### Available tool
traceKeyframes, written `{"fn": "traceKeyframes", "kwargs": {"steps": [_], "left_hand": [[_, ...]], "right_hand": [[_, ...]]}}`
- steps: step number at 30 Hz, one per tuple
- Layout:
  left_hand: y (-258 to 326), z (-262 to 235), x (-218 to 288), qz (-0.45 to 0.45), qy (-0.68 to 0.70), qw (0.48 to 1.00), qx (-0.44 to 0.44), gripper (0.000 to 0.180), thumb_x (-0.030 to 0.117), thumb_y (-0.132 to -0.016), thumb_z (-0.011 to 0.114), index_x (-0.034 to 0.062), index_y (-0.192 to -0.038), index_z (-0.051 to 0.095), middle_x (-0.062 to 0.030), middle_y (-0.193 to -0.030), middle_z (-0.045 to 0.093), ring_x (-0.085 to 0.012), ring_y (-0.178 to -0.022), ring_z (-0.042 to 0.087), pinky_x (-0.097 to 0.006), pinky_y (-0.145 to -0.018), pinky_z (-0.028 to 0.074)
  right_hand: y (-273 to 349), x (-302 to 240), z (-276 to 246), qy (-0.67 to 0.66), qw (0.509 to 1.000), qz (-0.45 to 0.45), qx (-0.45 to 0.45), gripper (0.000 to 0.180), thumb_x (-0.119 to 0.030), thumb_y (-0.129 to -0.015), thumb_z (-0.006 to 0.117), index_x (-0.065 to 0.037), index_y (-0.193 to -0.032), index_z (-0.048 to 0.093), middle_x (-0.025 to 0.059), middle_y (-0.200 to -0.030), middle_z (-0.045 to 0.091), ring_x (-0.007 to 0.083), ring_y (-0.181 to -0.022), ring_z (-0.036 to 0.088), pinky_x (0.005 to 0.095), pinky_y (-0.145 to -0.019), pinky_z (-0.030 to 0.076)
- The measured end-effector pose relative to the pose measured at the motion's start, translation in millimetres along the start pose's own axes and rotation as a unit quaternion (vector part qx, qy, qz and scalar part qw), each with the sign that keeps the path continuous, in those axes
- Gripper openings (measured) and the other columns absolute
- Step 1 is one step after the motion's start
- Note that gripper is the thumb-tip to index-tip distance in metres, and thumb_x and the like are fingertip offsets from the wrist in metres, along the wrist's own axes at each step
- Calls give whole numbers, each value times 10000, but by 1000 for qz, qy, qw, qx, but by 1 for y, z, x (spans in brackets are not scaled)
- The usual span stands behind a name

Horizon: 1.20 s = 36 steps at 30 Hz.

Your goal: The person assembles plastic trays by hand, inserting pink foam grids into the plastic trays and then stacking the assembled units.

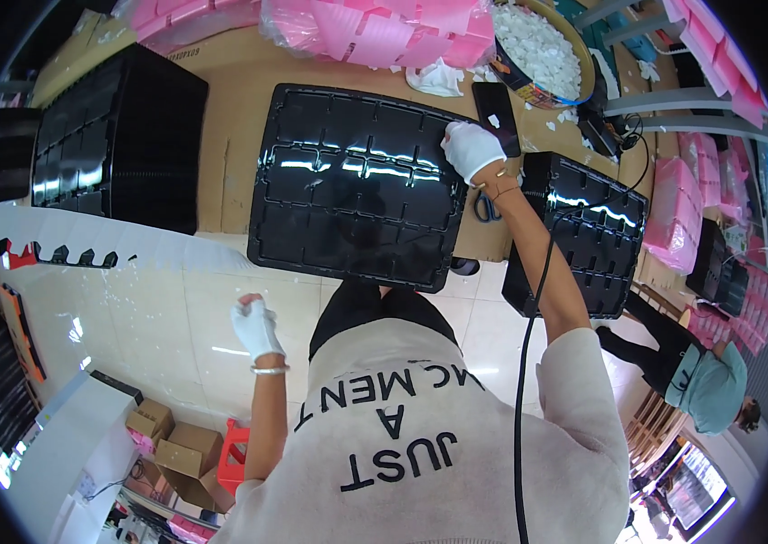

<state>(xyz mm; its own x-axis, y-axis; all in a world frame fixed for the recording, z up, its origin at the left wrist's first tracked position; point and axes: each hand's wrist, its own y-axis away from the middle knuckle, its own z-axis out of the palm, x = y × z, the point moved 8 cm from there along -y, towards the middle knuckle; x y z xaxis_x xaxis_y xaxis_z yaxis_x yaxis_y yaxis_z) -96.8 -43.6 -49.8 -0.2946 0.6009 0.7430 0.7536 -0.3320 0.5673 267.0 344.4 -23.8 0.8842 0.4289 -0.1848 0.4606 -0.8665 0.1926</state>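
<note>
A large black plastic tray (366, 186) with moulded compartments lies in front of me on the cardboard-covered table, its near edge close to my body. My right hand (474, 152), in a white glove with bare fingertips, is closed at the tray's far right corner, over the rim. Whatever its curled fingers hold is hidden. Off to the left, my left hand (257, 328), gloved the same way, hangs above the floor apart from the tray. Its fingers are drawn together, and anything between them is too small to make out. A black phone (494, 116) lies beside my right hand.
Black tray stacks stand at left (157, 136) and right (583, 231). Scissors (485, 207) lie near my right wrist. A round tub of white scraps (538, 54) and pink-wrapped packs (375, 32) sit at the back. A black cable (529, 363) crosses my right arm. Another person (705, 385) is at right.
</note>
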Motion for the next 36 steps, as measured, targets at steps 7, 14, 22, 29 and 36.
{"fn": "traceKeyframes", "kwargs": {"steps": [7, 14, 22, 29, 36], "left_hand": [[63, 125, 106, 75, 36, 945, -316, 170, 102, -931, 598, 28, -1078, 639, -96, -898, 698, -94, -628, 617, -194, -508, 421], [-7, 277, 222, 93, 213, 884, -405, 310, 53, -947, 545, -52, -1239, 539, -155, -1138, 661, -196, -846, 686, -230, -654, 504], [-81, 324, 232, -51, 356, 794, -490, 411, 171, -1002, 517, 18, -1371, 418, -211, -1444, 421, -339, -1289, 452, -443, -1014, 422], [-10, 391, 248, -212, 453, 557, -663, 389, 421, -990, 481, 44, -1072, 530, -161, -1265, 502, -290, -1166, 470, -448, -1029, 397], [-22, 370, 266, -150, 485, 622, -596, 399, 404, -964, 543, 39, -1122, 578, -133, -1293, 553, -254, -1175, 518, -413, -936, 454]], "right_hand": [[6, 4, -56, -47, 996, 1, 74, 293, -351, -870, 657, -64, -813, 664, 149, -793, 679, 342, -760, 669, 428, -699, 531], [-40, 201, -99, -75, 946, 182, 259, 277, -265, -913, 600, -138, -1143, 688, 205, -983, 692, 378, -883, 669, 453, -766, 523], [-83, 33, -40, -286, 946, 85, 127, 386, -306, -859, 652, -23, -1121, 635, 101, -1104, 687, 226, -990, 658, 315, -871, 500], [-98, 54, 37, -491, 829, 15, 267, 489, -284, -953, 591, 7, -1336, 503, 168, -1188, 598, 264, -1066, 618, 345, -860, 525], [-10, -15, -6, -906, 397, 93, 113, 184, -133, -954, 551, -17, -1095, 577, 40, -1036, 583, 102, -875, 538, 267, -653, 461]]}}
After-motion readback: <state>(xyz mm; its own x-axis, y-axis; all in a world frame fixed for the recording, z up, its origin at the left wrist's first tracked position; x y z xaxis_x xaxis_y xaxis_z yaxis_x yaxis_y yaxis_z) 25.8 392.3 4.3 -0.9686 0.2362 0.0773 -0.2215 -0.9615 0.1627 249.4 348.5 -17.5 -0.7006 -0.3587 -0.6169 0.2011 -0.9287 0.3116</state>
